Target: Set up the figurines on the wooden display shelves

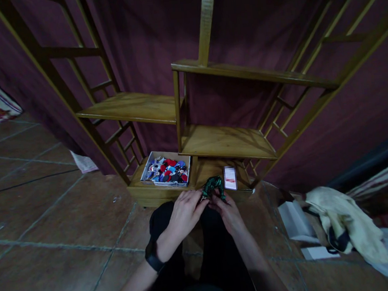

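Black-trousered legs (pixel 218 246) lie beneath the left hand (pixel 187 209) and right hand (pixel 230 212), both half-curled, gripping a shiny dark-green bundle (pixel 213 185) near a smartphone (pixel 230 178).

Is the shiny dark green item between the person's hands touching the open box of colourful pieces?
Apart. The head view shows a strip of wooden shelf between the open box and the shiny dark green item.

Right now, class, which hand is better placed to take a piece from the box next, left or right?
Probably the left hand: it is nearer the box. The right hand is farther right, nearer the phone. Both hold the green item, so the left would likely release it first.
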A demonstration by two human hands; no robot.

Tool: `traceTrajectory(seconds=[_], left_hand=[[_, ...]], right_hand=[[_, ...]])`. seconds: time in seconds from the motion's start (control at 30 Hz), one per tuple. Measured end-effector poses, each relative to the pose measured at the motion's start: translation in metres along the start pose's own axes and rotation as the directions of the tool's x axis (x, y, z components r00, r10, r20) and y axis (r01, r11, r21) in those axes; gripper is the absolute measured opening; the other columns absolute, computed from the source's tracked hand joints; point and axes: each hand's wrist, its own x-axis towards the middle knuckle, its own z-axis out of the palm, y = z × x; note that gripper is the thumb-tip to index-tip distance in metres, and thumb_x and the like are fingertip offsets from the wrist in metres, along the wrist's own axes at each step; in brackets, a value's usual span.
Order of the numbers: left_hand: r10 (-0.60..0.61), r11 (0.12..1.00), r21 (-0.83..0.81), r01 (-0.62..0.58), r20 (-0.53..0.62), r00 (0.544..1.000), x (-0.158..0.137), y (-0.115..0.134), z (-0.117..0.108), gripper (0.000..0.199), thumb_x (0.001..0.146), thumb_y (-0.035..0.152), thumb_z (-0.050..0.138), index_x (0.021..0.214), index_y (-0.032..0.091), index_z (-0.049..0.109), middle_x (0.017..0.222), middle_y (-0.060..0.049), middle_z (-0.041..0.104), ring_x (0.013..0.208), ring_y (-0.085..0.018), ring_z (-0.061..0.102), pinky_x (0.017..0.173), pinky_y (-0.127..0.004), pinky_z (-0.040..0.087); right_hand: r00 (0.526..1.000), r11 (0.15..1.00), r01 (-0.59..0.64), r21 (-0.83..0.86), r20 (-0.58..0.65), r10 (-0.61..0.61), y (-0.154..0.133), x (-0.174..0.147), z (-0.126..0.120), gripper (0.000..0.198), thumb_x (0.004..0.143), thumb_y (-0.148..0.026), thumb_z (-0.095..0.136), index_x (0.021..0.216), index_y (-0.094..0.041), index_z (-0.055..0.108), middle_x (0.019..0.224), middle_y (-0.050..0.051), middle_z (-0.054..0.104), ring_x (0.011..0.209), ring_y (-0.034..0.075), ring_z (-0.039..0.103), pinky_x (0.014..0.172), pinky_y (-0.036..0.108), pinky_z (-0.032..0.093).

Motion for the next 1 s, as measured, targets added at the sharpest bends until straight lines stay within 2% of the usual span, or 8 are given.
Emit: traceTrajectory(seconds=[0.13,0.23,0.33,0.47,0.6,0.77,1.0], left_hand=[[-0.172,0.961,-0.226,0.158,-0.045,0.984,0.0,-0.008,0.003,0.019,0.084,0.036,0.052,0.085,0.019,0.06,0.083,-0.004,0.064,0.079,-0.018,0.058,0.072,-0.03,0.044],[-0.318,0.862,-0.433,0.264,-0.054,0.947,0.001,-0.016,0.006,0.022,0.081,0.038,0.055,0.084,0.018,0.063,0.079,-0.002,0.064,0.076,-0.016,0.059,0.071,-0.027,0.045],[-0.427,0.697,-0.648,0.306,-0.032,0.904,0.005,-0.021,0.006,0.025,0.076,0.037,0.061,0.089,0.016,0.066,0.078,-0.002,0.064,0.079,-0.016,0.06,0.074,-0.028,0.046],[-0.535,0.418,-0.845,0.335,0.069,0.842,0.01,-0.02,-0.001,0.04,0.071,0.035,0.068,0.106,0.015,0.064,0.08,-0.003,0.067,0.074,-0.015,0.062,0.073,-0.027,0.047],[-0.591,0.2,-0.923,0.33,0.155,0.791,0.009,-0.018,-0.007,0.045,0.071,0.033,0.069,0.11,0.013,0.063,0.086,-0.007,0.07,0.071,-0.013,0.062,0.073,-0.025,0.047],[-0.586,-0.064,-0.948,0.311,0.289,0.757,0.006,-0.021,-0.012,0.036,0.07,0.023,0.071,0.104,0.012,0.064,0.084,-0.008,0.07,0.07,-0.013,0.063,0.071,-0.026,0.05],[-0.569,-0.336,-0.907,0.254,0.41,0.713,-0.001,-0.027,-0.014,0.016,0.072,0.009,0.066,0.088,0.013,0.065,0.077,-0.004,0.068,0.065,-0.012,0.063,0.068,-0.028,0.053]], right_hand=[[1.0,1.0,0.017,-0.022,-0.01,-0.017,-0.005,-0.002,0.003,0.032,0.068,-0.033,0.073,0.096,-0.02,0.065,0.094,0.002,0.065,0.079,0.014,0.061,0.076,0.031,0.052],[0.999,0.997,0.046,-0.067,-0.006,-0.047,-0.01,-0.004,0.006,0.035,0.069,-0.035,0.071,0.099,-0.019,0.065,0.096,0.004,0.066,0.08,0.016,0.06,0.074,0.032,0.053],[0.994,0.985,0.109,-0.136,0.026,-0.107,-0.018,-0.005,0.01,0.038,0.071,-0.036,0.07,0.105,-0.019,0.064,0.102,0.005,0.066,0.085,0.017,0.06,0.072,0.03,0.052],[0.98,0.936,0.2,-0.288,0.071,-0.187,-0.028,-0.007,0.016,0.041,0.073,-0.036,0.068,0.11,-0.021,0.062,0.104,0.005,0.065,0.084,0.016,0.06,0.075,0.03,0.051],[0.943,0.832,0.334,-0.443,0.151,-0.297,-0.039,-0.011,0.024,0.038,0.076,-0.035,0.065,0.112,-0.024,0.061,0.102,0.004,0.062,0.087,0.017,0.059,0.08,0.031,0.05],[0.883,0.712,0.466,-0.525,0.234,-0.406,-0.049,-0.022,0.04,0.033,0.08,-0.03,0.059,0.113,-0.026,0.06,0.1,0.004,0.059,0.084,0.015,0.06,0.077,0.029,0.05],[0.811,0.567,0.576,-0.589,0.324,-0.488,-0.056,-0.032,0.061,0.031,0.082,-0.021,0.053,0.111,-0.027,0.061,0.103,0.004,0.057,0.089,0.016,0.058,0.08,0.029,0.049]])
